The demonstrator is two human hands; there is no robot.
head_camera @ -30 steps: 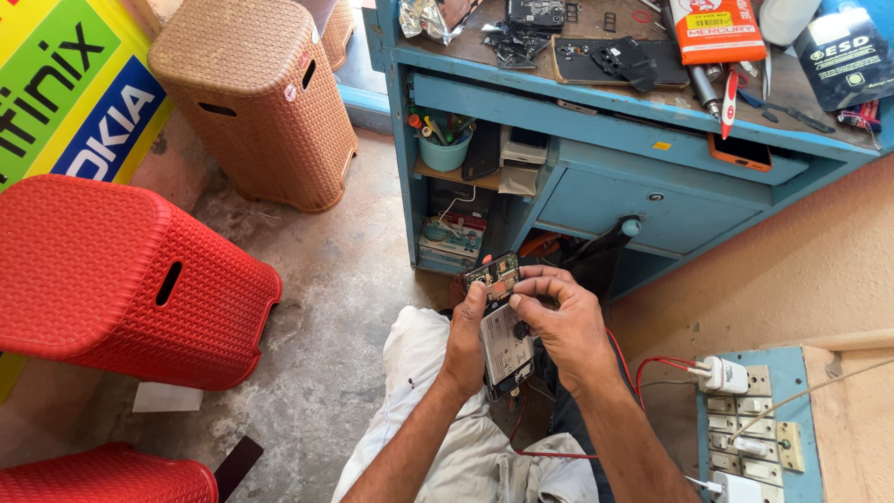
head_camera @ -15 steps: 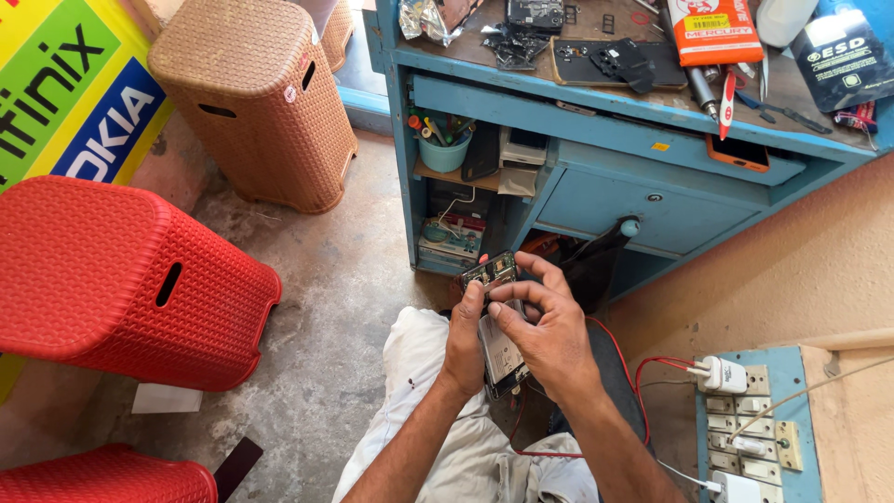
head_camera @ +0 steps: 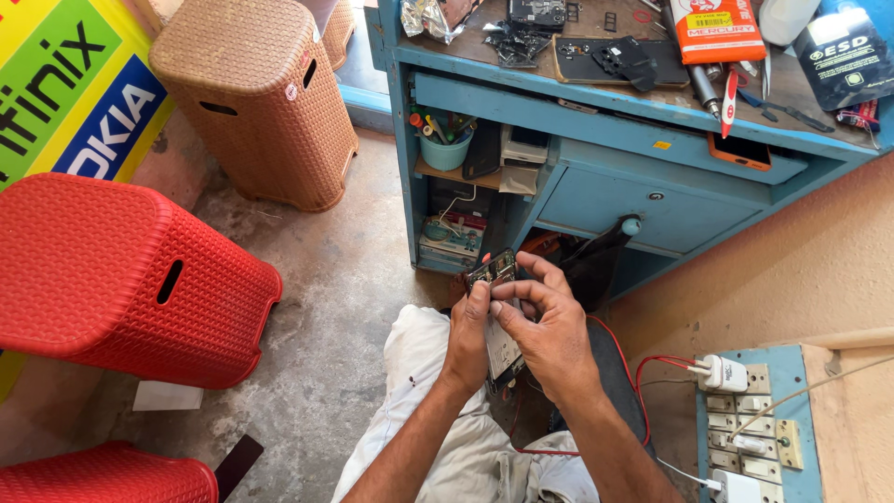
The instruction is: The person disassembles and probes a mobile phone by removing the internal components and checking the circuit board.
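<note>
While both hands are gripping the opened phone [head_camera: 500, 321] over the lap, the left hand [head_camera: 468, 335] is steadying its edge and the right hand [head_camera: 549, 331] is pinching at its top; disassembly seems underway, needing fine fingertip work, below the blue counter [head_camera: 596, 116].

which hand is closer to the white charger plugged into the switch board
Right. The right hand sits just left of the white charger, across the red wires. The left hand is farther off, on the far side of the opened phone.
</note>
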